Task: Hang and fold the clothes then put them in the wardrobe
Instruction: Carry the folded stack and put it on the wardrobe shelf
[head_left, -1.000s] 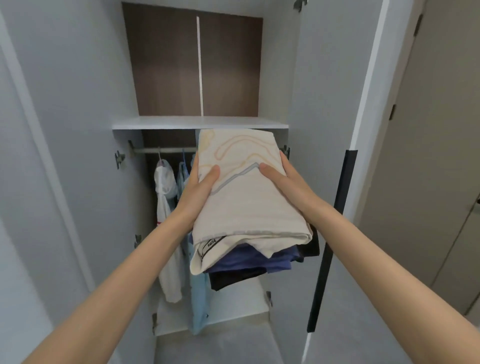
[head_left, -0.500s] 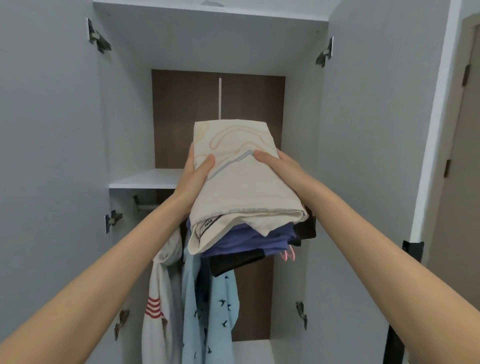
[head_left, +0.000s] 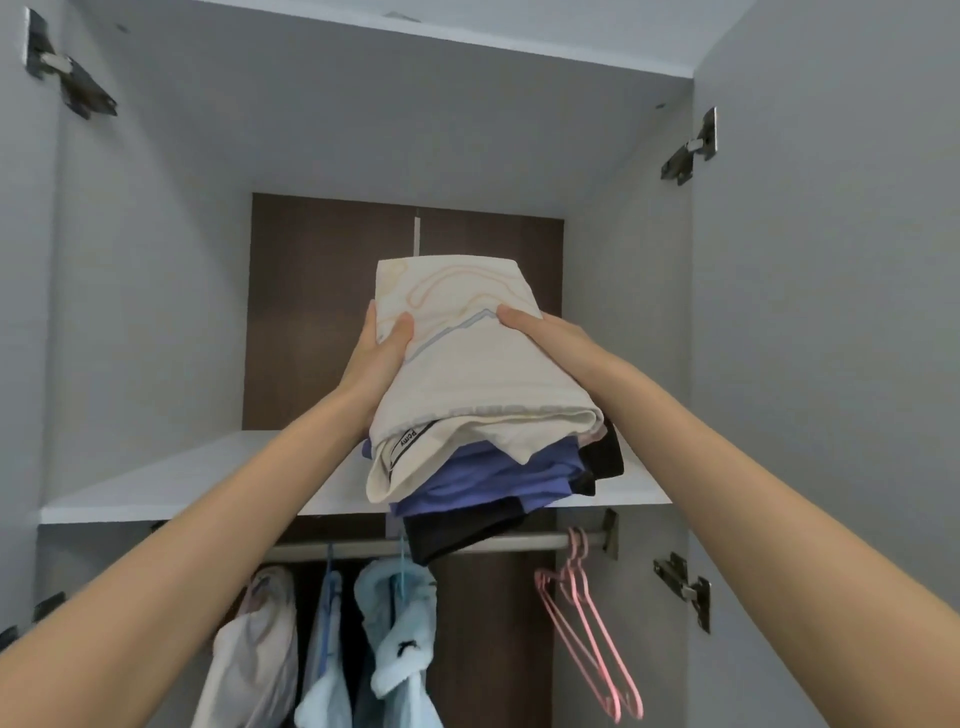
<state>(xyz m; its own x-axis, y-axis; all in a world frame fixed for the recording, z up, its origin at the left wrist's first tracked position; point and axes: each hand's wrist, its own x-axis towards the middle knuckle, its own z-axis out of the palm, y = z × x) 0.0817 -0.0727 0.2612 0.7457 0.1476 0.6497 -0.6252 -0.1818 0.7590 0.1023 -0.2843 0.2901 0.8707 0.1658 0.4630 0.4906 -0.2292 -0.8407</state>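
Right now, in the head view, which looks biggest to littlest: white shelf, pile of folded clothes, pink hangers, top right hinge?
Tied, roughly: white shelf and pile of folded clothes (pile nearer).
Then pink hangers.
Last, top right hinge.

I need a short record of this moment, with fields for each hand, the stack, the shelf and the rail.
left hand: grips stack of folded clothes at left, thumb on top
right hand: grips it at right
layers: cream top, blue middle, black bottom
shelf: white, stack over its front edge
rail: hung clothes left, pink hangers right
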